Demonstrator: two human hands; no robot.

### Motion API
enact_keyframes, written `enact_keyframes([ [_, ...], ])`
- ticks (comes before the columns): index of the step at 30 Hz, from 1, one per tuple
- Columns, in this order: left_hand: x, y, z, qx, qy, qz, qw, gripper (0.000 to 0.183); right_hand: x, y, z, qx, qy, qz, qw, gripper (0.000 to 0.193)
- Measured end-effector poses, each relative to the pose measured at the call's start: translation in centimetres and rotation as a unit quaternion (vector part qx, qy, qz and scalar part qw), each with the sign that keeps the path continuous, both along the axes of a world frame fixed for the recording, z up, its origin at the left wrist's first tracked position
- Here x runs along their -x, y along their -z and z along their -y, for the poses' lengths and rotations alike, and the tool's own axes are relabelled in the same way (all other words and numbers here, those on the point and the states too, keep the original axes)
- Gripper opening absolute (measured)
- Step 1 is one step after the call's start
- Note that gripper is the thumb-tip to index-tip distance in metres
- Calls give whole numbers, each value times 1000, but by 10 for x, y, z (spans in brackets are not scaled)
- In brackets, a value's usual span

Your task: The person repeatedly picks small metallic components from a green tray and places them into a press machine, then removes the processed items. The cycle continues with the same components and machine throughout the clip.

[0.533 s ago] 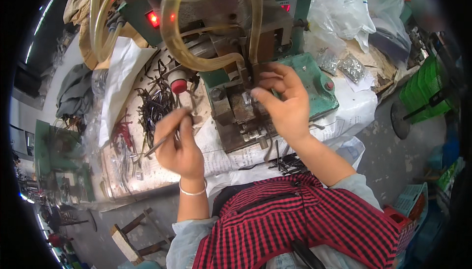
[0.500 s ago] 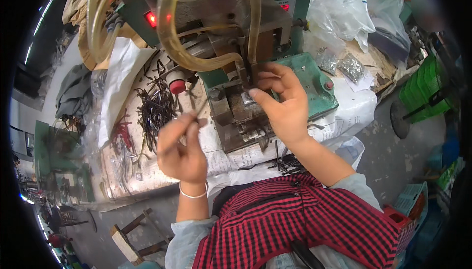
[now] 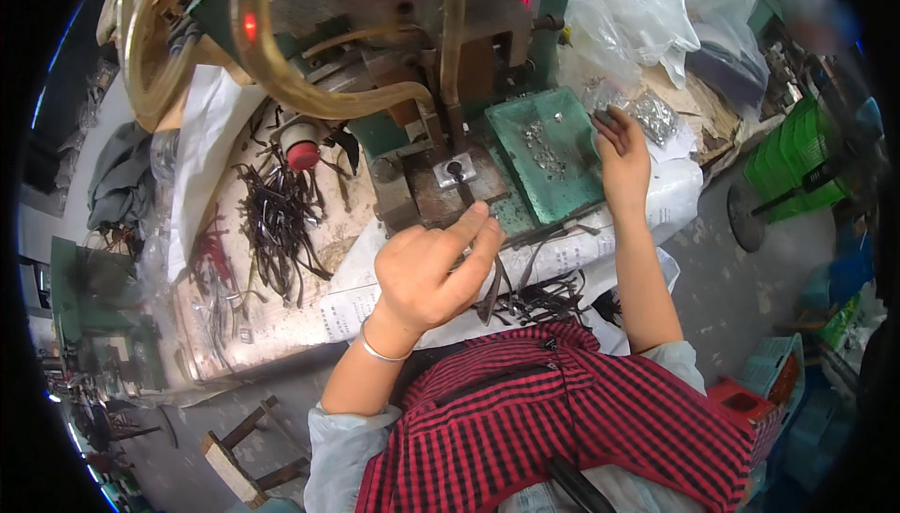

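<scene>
My left hand (image 3: 433,267) is closed in a pinch on a thin dark strip (image 3: 466,196). The strip's far end reaches the small metal plate (image 3: 455,170) on the bed of a bench press, where a round dark piece sits. Below my fingers hangs a dark length (image 3: 492,296), seemingly of the same strip. My right hand (image 3: 622,159) is beside the right edge of a green tray (image 3: 511,124), fingers loosely bent and apart, with nothing visible in them. Small silvery metal pieces (image 3: 544,149) are scattered in the tray.
A heap of dark strips (image 3: 277,223) lies left of the press, near a red push button (image 3: 303,155). More strips (image 3: 544,299) lie at the table's front edge. Thick yellowish hoses (image 3: 328,101) loop over the press. Bags of metal parts (image 3: 653,118) lie behind my right hand.
My right hand has left the press and moved right to the tray's edge. The left hand has come in to the press plate with the strip. The whole view has shifted slightly.
</scene>
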State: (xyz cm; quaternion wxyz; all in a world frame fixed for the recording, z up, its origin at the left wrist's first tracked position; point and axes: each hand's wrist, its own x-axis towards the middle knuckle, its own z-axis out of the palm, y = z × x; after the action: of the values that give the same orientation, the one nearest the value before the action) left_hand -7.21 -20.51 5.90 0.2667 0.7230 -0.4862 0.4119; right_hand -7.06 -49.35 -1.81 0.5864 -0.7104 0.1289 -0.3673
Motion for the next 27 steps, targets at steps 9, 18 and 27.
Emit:
enact_keyframes([
  [9,10,1,-4,13,-10,-52,999,24,36,-3,-15,406,56,-244,879,15],
  [18,39,22,-61,198,-189,-127,953,21,45,2,-24,195,75,-233,950,10],
  [27,-184,139,-147,-68,-551,-259,790,37,7,-7,-39,45,-57,-152,986,17],
])
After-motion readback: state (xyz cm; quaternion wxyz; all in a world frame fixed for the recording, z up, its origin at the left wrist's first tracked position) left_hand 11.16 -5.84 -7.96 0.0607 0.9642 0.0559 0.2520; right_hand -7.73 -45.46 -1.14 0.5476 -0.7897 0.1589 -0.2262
